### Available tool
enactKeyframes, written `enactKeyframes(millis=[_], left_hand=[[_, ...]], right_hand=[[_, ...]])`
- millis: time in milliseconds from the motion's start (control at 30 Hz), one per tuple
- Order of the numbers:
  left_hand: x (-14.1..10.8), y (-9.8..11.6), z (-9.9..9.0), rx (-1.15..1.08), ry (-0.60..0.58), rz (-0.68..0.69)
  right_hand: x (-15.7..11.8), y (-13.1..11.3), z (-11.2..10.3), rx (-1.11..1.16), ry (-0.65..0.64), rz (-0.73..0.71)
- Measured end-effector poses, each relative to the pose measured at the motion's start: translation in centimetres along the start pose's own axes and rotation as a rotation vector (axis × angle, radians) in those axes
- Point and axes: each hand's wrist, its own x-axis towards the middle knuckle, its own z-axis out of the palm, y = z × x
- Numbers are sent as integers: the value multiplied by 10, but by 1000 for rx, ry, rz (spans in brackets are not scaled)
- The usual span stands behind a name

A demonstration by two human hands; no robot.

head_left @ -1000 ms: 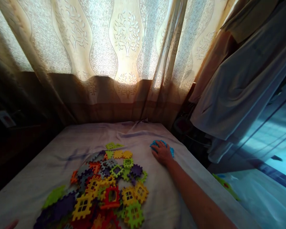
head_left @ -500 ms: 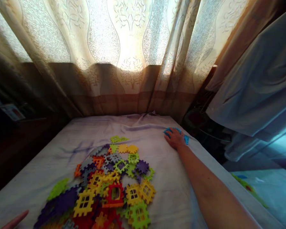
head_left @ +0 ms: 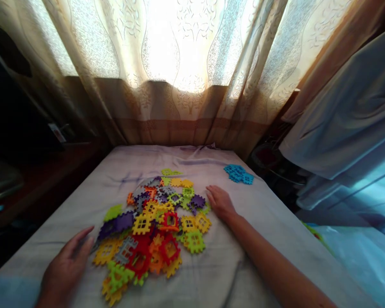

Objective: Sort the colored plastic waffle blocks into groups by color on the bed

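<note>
A heap of plastic interlocking building tiles point(head_left: 143, 224) in yellow, red, purple, lime, orange and grey lies spread on a pale sheet. Many have toothed edges, and some carry window frames. At its lower left, my left hand point(head_left: 64, 267) hovers with thumb and fingers apart, holding nothing. My right hand point(head_left: 220, 202) is just right of the heap, near a purple tile point(head_left: 198, 201); its fingers are stretched out and nothing shows in them. Farther back on the right sits a small group of blue tiles point(head_left: 238, 173), apart from both hands.
The sheet-covered surface point(head_left: 192, 282) reaches back to a patterned curtain point(head_left: 167, 102) with bright light behind it. Pale cloth point(head_left: 343, 111) hangs at the right. A dark wooden ledge point(head_left: 60, 175) runs along the left side.
My right hand has left the blue tiles and come back left towards the heap. My left hand has come further into view beside the heap. The view has shifted left and down.
</note>
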Motion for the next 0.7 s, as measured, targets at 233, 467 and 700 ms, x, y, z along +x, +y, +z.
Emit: enactKeyframes(millis=[233, 467, 700], left_hand=[[-8, 33, -15, -168, -88, 84], [-11, 37, -12, -165, -11, 296], [-30, 37, -15, -214, 144, 299]], right_hand=[[-45, -80, 3, 191, -3, 150], [-40, -142, 18, 241, 213, 420], [-96, -133, -5, 321, 407, 326]])
